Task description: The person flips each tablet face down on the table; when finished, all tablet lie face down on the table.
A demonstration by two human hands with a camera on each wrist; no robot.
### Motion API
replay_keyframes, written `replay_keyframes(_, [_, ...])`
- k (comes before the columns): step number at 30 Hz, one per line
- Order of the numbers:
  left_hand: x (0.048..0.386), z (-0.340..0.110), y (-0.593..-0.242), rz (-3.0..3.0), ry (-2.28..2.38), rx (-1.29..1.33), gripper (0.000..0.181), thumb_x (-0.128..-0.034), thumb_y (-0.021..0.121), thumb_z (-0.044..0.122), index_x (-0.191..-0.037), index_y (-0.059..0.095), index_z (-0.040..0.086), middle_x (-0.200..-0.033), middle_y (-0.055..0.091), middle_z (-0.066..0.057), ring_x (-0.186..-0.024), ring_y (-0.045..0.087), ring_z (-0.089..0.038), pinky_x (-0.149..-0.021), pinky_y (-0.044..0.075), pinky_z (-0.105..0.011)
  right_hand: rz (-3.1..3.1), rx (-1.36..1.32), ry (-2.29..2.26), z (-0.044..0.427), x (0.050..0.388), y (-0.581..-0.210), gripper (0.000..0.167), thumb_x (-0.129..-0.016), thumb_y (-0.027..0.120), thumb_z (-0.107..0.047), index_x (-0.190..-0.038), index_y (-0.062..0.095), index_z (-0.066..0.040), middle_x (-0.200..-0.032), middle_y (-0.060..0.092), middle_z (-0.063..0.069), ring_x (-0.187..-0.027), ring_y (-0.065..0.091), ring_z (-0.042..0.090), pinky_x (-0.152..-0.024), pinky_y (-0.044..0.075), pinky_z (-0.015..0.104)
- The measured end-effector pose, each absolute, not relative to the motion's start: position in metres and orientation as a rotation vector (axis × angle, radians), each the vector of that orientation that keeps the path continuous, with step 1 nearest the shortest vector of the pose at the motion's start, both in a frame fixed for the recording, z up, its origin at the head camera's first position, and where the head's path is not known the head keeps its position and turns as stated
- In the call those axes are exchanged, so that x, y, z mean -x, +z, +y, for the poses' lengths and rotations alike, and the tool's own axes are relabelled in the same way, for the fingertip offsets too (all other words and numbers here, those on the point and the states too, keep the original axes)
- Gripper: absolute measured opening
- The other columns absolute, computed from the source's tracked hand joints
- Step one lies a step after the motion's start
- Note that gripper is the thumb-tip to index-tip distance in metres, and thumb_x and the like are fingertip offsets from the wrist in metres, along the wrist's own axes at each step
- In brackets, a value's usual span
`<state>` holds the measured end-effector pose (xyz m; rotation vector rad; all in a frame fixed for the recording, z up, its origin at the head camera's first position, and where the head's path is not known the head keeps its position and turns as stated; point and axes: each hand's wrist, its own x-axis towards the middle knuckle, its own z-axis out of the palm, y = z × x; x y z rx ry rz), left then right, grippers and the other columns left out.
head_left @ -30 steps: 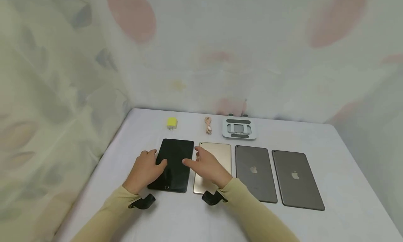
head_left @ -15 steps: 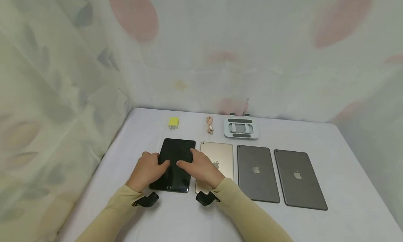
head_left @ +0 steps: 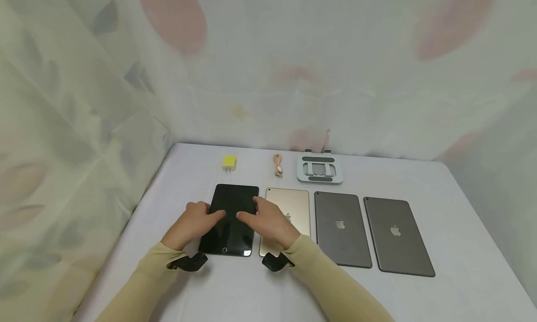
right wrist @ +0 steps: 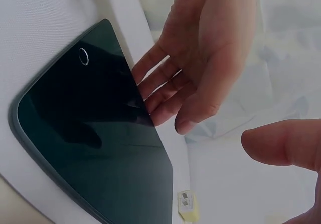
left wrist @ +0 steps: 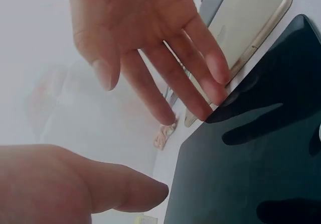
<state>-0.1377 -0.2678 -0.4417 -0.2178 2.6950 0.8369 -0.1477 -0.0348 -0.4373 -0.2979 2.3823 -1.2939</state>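
Observation:
A black tablet (head_left: 233,222) lies screen up on the table, its home button toward the person. At its left edge is my left hand (head_left: 194,222); in the right wrist view the left fingers (right wrist: 159,91) reach that edge fairly straight, the thumb raised off the glass. My right hand (head_left: 270,219) is at the opposite edge, over part of a gold tablet (head_left: 291,203). The left wrist view shows the right fingertips (left wrist: 203,111) at the black tablet's edge, its thumb apart from the screen. Both hands reflect in the glass.
Two grey tablets, one in the middle (head_left: 341,231) and one at right (head_left: 398,238), lie back up. Behind stand a yellow charger plug (head_left: 229,163), a coiled pink cable (head_left: 278,165) and a folded light-blue stand (head_left: 320,169). Patterned cloth (head_left: 260,79) hangs behind the white table (head_left: 235,289).
My right hand has moved left, from over the gold tablet to the black tablet's right edge. The left hand stays at the left edge. The tablets have not visibly moved.

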Motion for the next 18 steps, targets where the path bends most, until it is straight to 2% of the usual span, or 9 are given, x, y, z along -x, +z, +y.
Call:
replay_keyframes(4, [0.137, -0.268, -0.435, 2.694, 0.883, 0.219, 0.066, -0.1016, 0.06, 0.047, -0.132, 0.065, -0.011, -0.12, 0.07, -0.024, -0.105, 0.066, -0.031, -0.089, 0.057, -0.046, 2.395, 0.3, -1.289, -0.034, 0.151, -0.438, 0.084, -0.099, 0.067, -0.052, -0.161, 0.045, 0.001, -0.154, 0.06, 0.024, -0.142, 0.061, 0.037, -0.115, 0.052, 0.055])
replay_keyframes(6, [0.138, -0.268, -0.431, 2.692, 0.898, 0.214, 0.065, -0.102, 0.06, 0.047, -0.131, 0.065, -0.011, -0.108, 0.07, -0.017, -0.1, 0.064, -0.029, -0.085, 0.055, -0.042, 2.399, 0.295, -1.286, -0.033, 0.152, -0.439, 0.084, -0.099, 0.067, -0.052, -0.161, 0.045, 0.001, -0.153, 0.061, 0.023, -0.142, 0.061, 0.037, -0.115, 0.051, 0.055])
replay_keyframes(8, [0.137, -0.269, -0.427, 2.69, 0.894, 0.213, 0.068, -0.1027, 0.059, 0.049, -0.135, 0.062, -0.01, -0.107, 0.069, -0.015, -0.102, 0.064, -0.028, -0.086, 0.054, -0.041, 2.396, 0.287, -1.284, -0.033, 0.153, -0.439, 0.084, -0.1, 0.066, -0.052, -0.161, 0.045, 0.001, -0.153, 0.062, 0.023, -0.141, 0.061, 0.036, -0.116, 0.051, 0.055])
replay_keyframes(11, [0.135, -0.269, -0.42, 2.681, 0.9, 0.204, 0.074, -0.1037, 0.058, 0.052, -0.143, 0.057, -0.011, -0.123, 0.07, -0.021, -0.113, 0.065, -0.032, -0.094, 0.056, -0.047, 2.391, 0.279, -1.274, -0.032, 0.155, -0.439, 0.084, -0.099, 0.066, -0.053, -0.161, 0.046, 0.001, -0.151, 0.063, 0.022, -0.14, 0.062, 0.036, -0.115, 0.052, 0.054])
replay_keyframes(15, [0.132, -0.268, -0.409, 2.673, 0.928, 0.187, 0.078, -0.1052, 0.057, 0.055, -0.152, 0.052, -0.007, -0.149, 0.062, -0.026, -0.131, 0.063, -0.039, -0.104, 0.055, -0.056, 2.39, 0.271, -1.263, -0.031, 0.157, -0.437, 0.084, -0.098, 0.067, -0.053, -0.16, 0.047, 0.0, -0.146, 0.066, 0.02, -0.132, 0.065, 0.032, -0.111, 0.054, 0.053])
replay_keyframes(18, [0.132, -0.265, -0.401, 2.682, 0.931, 0.151, 0.079, -0.1059, 0.056, 0.056, -0.156, 0.049, -0.005, -0.151, 0.061, -0.026, -0.133, 0.063, -0.041, -0.104, 0.055, -0.057, 2.38, 0.257, -1.272, -0.029, 0.158, -0.436, 0.083, -0.098, 0.069, -0.052, -0.16, 0.047, 0.0, -0.142, 0.068, 0.018, -0.121, 0.069, 0.029, -0.109, 0.055, 0.052])
